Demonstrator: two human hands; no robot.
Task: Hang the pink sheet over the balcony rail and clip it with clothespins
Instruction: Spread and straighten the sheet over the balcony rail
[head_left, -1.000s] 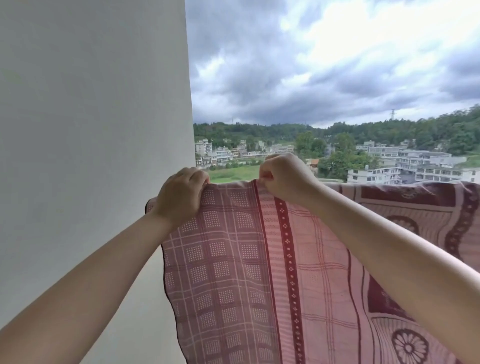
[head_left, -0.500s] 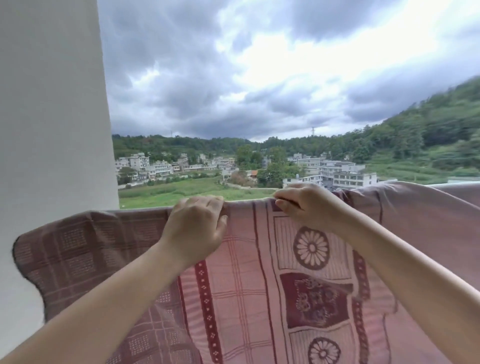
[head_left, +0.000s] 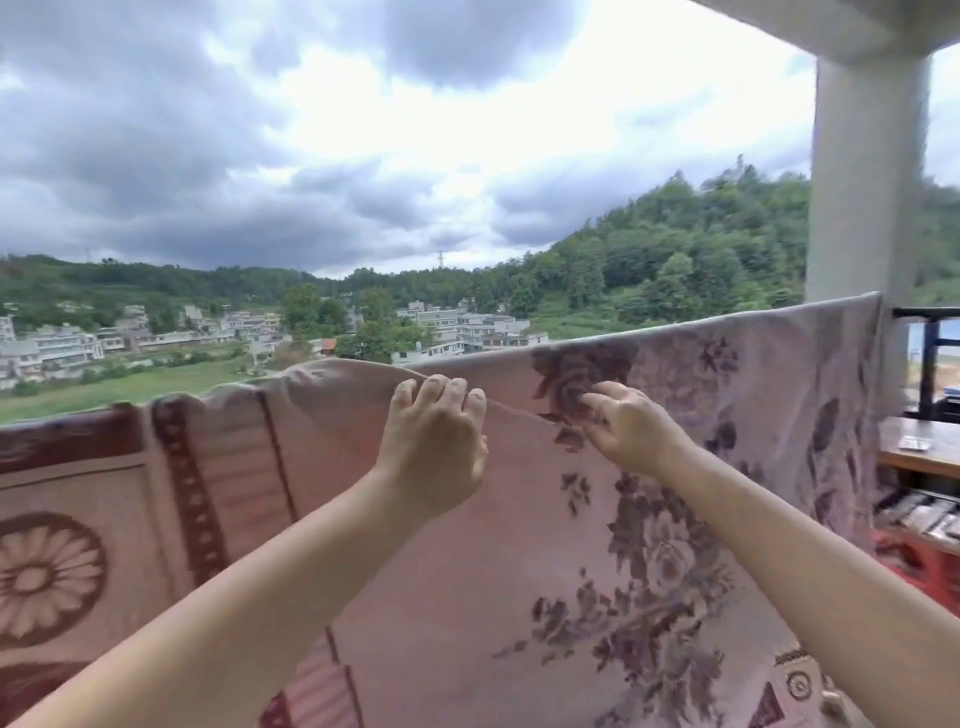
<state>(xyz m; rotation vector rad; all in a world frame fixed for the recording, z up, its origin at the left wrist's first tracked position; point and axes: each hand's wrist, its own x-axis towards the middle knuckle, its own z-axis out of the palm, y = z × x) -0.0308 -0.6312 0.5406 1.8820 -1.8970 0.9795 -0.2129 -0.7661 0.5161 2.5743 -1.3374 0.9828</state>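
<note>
**Draping the pink sheet along the rail**

Stretching across the frame from the left edge to the pillar (head_left: 865, 182) at upper right, the pink sheet (head_left: 519, 545) is hanging with its long axis running left to right, its top fold rising toward the right and its face falling toward the viewer. At the centre of the frame, the left hand (head_left: 434, 441) is curling its fingers over the top fold, holding it. Just to its right, the right hand (head_left: 631, 428) is pinching the cloth at a dark floral patch.
</note>
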